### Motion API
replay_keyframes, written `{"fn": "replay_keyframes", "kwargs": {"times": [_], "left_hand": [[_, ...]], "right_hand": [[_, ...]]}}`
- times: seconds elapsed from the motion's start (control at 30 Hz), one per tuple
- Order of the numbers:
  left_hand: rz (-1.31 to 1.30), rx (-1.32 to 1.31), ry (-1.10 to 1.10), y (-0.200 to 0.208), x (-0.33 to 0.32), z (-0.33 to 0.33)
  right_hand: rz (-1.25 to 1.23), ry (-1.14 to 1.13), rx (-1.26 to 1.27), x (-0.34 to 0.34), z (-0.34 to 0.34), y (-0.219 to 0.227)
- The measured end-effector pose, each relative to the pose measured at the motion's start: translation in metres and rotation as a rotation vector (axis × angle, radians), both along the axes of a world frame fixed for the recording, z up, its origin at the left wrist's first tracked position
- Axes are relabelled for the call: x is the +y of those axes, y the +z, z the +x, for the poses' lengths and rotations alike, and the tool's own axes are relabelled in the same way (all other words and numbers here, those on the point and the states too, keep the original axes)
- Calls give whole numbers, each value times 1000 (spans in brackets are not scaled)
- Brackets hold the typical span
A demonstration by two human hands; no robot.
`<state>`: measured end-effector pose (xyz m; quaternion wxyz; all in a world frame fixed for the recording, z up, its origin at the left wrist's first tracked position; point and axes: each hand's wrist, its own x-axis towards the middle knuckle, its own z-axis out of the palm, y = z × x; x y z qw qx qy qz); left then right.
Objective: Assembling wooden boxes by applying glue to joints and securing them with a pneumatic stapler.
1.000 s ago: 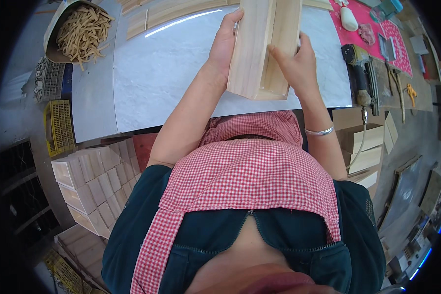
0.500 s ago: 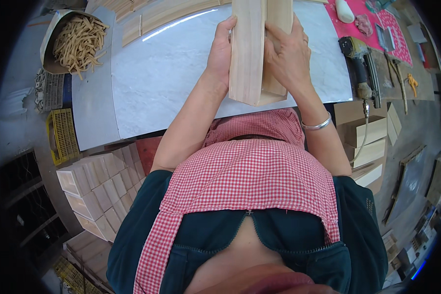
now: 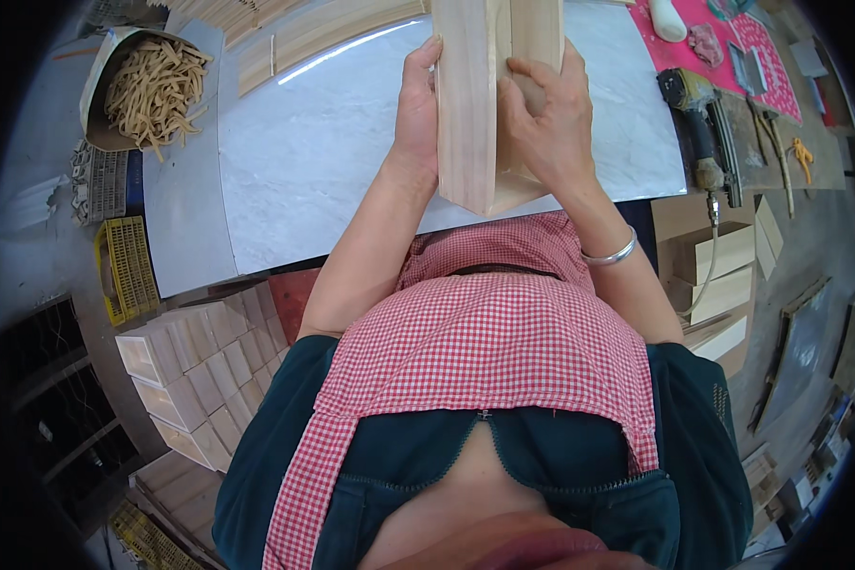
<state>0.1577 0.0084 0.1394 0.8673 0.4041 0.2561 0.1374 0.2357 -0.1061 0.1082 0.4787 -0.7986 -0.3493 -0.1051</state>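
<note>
A long, pale wooden box is held upright over the near edge of the marble-patterned table. Its top end runs out of the picture, and its open inside faces right. My left hand grips the outer left side, thumb up along the edge. On the other side, my right hand is closed around the right wall, with thumb and forefinger reaching into the hollow. What the right fingertips touch inside is partly hidden.
At right lies a nail gun with an air hose, beside a pink cloth. A container of tan curly strips stands at far left. Wooden boxes are stacked below left and right. Wooden boards lie along the back.
The box has shifted slightly left and turned, so more of its inner face shows. Both hands have moved along with it, keeping their hold.
</note>
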Motion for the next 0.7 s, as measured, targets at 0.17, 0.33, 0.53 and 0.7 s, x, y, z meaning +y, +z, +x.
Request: {"fn": "replay_keyframes", "kwargs": {"times": [0.17,0.33,0.53,0.7], "left_hand": [[-1,-36,-1,-2,4,0],[-21,-54,23,4,0,0],[-21,-77,10,-9,15,-1],[65,77,37,17,55,-7]], "right_hand": [[61,0,23,1,-7,5],[-7,-25,47,1,-10,15],[-8,83,-4,-6,-2,8],[41,85,-121,-62,37,10]]}}
